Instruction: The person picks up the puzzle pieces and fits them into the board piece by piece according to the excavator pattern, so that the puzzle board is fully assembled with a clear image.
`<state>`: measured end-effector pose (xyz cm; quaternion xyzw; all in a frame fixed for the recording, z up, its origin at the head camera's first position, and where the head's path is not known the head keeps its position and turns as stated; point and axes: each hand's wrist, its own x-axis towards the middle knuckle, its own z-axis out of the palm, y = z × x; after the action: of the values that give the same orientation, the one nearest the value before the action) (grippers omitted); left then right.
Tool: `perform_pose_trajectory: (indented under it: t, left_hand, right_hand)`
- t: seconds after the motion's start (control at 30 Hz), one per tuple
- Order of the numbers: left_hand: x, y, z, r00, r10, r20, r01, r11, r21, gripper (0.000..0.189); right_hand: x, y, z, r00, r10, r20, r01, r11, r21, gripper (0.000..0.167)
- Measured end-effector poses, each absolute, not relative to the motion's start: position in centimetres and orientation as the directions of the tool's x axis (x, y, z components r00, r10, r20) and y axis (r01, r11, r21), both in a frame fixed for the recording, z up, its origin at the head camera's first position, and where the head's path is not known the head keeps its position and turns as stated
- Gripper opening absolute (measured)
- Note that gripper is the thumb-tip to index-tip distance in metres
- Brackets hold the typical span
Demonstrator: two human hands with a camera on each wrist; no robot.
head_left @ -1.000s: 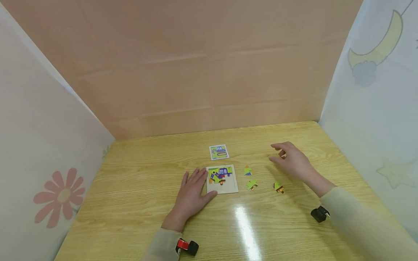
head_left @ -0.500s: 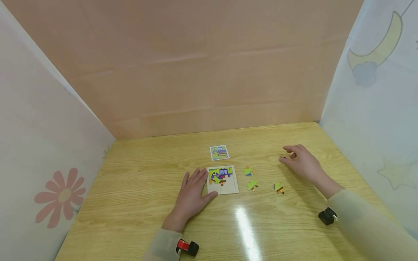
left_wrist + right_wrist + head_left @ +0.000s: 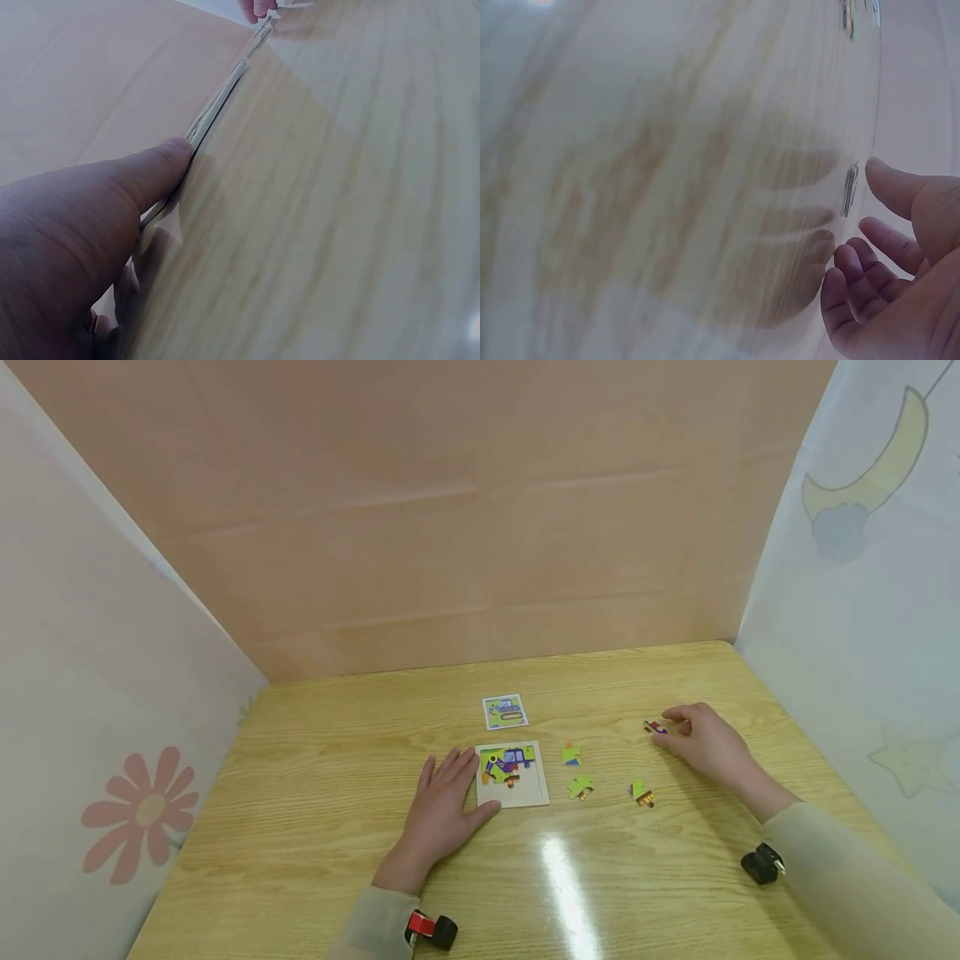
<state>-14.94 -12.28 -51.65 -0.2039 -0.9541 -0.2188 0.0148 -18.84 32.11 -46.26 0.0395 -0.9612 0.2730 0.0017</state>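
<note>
My left hand (image 3: pixel 442 806) rests at the left side of a square wooden puzzle board (image 3: pixel 530 789), its fingers straight along the edge and its thumb by the near corner. The board carries a partly filled picture of a blue excavator on green. In the left wrist view, the thumb (image 3: pixel 161 169) touches the board's edge (image 3: pixel 217 109). At the right, a dark red and blue puzzle piece (image 3: pixel 655 727) lies on the table beside the fingertips of my right hand (image 3: pixel 708 743). The right wrist view shows a gap between that hand's thumb (image 3: pixel 892 184) and the piece (image 3: pixel 850 189).
Behind the board lies a picture card (image 3: pixel 506 712) with the same excavator. Loose pieces lie right of the board: a green one with blue (image 3: pixel 571 755), another green one (image 3: pixel 580 787) and a green and brown one (image 3: pixel 641 792). Cloth walls (image 3: pixel 480 527) border the table.
My right hand has shifted right and slightly nearer, off from over the dark red and blue piece, which now shows fully on the table. The left hand stays in place.
</note>
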Motion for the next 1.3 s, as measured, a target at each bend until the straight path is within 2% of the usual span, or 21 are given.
perform_pose_trajectory:
  t: [1.3]
  left_hand:
    - [-14.9,-12.3,-51.8,-0.915,0.385,0.118,0.398,0.822,0.408,0.087]
  right_hand:
    - [-19.2,32.6,-47.3,-0.996,-0.061,0.061,-0.083,0.859,-0.505,0.033]
